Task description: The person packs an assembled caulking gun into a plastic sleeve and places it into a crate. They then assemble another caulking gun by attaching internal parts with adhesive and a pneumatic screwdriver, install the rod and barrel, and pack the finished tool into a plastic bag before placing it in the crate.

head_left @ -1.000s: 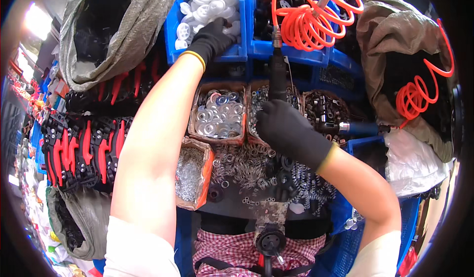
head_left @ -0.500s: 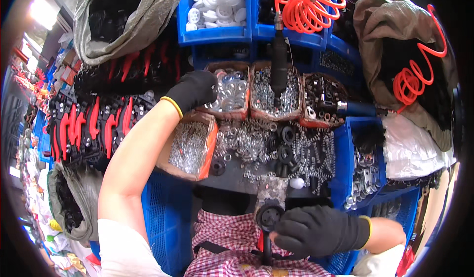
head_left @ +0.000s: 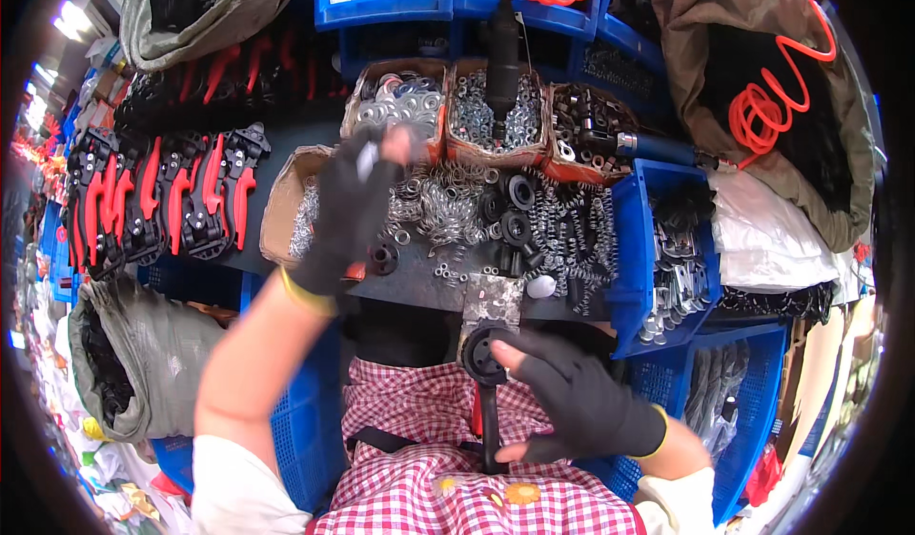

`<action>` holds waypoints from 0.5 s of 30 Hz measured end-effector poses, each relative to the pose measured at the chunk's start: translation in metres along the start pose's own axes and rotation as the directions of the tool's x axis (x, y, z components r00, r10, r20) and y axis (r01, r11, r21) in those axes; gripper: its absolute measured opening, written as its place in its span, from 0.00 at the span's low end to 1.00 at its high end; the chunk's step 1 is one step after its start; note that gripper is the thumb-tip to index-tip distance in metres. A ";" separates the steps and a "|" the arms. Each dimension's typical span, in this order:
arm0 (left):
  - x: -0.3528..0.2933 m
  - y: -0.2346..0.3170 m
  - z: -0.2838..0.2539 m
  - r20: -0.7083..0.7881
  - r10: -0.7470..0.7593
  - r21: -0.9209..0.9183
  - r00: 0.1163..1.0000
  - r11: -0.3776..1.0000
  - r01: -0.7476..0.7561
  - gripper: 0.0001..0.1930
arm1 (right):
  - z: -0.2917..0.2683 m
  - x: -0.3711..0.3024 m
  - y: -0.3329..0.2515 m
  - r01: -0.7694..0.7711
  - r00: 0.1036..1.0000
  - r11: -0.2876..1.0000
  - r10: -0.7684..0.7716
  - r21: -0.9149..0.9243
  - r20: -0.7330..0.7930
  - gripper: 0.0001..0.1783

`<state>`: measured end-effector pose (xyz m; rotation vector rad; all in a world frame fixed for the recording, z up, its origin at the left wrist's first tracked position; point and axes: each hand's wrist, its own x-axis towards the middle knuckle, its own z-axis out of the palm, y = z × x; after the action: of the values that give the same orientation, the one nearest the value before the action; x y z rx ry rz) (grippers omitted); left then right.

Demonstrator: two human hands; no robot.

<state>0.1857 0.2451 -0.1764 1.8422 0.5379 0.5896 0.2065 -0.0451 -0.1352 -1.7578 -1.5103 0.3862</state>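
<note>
My left hand [head_left: 351,201], in a black glove with bare fingertips, is smeared by motion over the open box of small metal pins [head_left: 303,219]. Its fingertips lie near the box of silver washers [head_left: 400,106]; whether they hold anything is unclear. My right hand [head_left: 583,397], gloved alike, has thumb and forefinger spread. The forefinger tip touches a round black plastic wheel [head_left: 484,356] on a metal fixture [head_left: 493,299]. Near the thumb, a black lever with a red part [head_left: 489,425] hangs below the wheel.
Springs [head_left: 577,221], loose rings and black rollers [head_left: 516,225] cover the bench. Boxes of nuts [head_left: 472,154] and dark fittings stand behind. A black air driver [head_left: 502,68] hangs above; another [head_left: 658,148] lies right. Red-handled assemblies [head_left: 181,192] lie left; blue bin [head_left: 629,268] right.
My left hand has drawn back from the washer box toward me. My right hand's fingers have spread, with the forefinger at the wheel. The whole view has shifted.
</note>
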 end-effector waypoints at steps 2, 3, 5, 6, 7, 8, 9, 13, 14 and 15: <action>-0.081 -0.002 0.021 0.294 -0.006 -0.433 0.956 0.891 0.139 0.17 | 0.004 -0.035 0.009 -0.110 0.994 0.986 0.106 0.122 0.038 0.41; -0.116 0.012 0.041 0.282 -0.216 -0.616 0.935 0.706 0.349 0.17 | 0.005 -0.051 0.011 -0.024 0.990 0.992 0.041 0.124 -0.135 0.41; -0.156 0.013 0.078 0.281 -0.355 -0.732 0.891 0.521 0.439 0.15 | 0.004 -0.024 -0.013 0.056 0.947 0.998 -0.047 0.021 -0.318 0.28; -0.162 0.006 0.085 0.243 -0.290 -0.706 0.926 0.601 0.374 0.13 | 0.016 -0.002 -0.030 -0.088 0.927 0.990 0.122 0.111 -0.355 0.22; -0.160 0.010 0.085 0.242 -0.411 -0.768 0.879 0.472 0.432 0.11 | 0.020 -0.007 -0.023 0.004 0.966 0.984 0.042 0.179 -0.255 0.23; -0.159 0.010 0.089 0.245 -0.404 -0.766 0.881 0.476 0.431 0.11 | 0.018 -0.016 -0.007 0.094 0.984 0.965 -0.053 0.245 -0.167 0.24; -0.159 0.009 0.095 0.236 -0.416 -0.742 0.878 0.507 0.440 0.11 | 0.018 -0.035 0.012 0.142 0.972 0.937 -0.070 0.320 -0.225 0.24; -0.164 0.000 0.098 0.163 -0.374 -0.665 0.913 0.642 0.382 0.10 | 0.030 0.002 -0.020 -0.005 0.922 0.966 0.104 0.257 -0.373 0.22; -0.159 0.013 0.091 0.277 -0.523 -0.727 0.806 0.434 0.532 0.10 | 0.037 -0.004 -0.011 0.058 0.964 0.937 0.036 0.345 -0.262 0.23; -0.158 0.011 0.092 0.270 -0.520 -0.727 0.811 0.442 0.526 0.10 | 0.034 -0.027 0.012 0.147 0.966 0.938 -0.068 0.313 -0.249 0.25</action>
<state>0.1217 0.0778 -0.2155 0.7499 0.6742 0.2918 0.1852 -0.0582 -0.1729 -1.3971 -1.2831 0.3390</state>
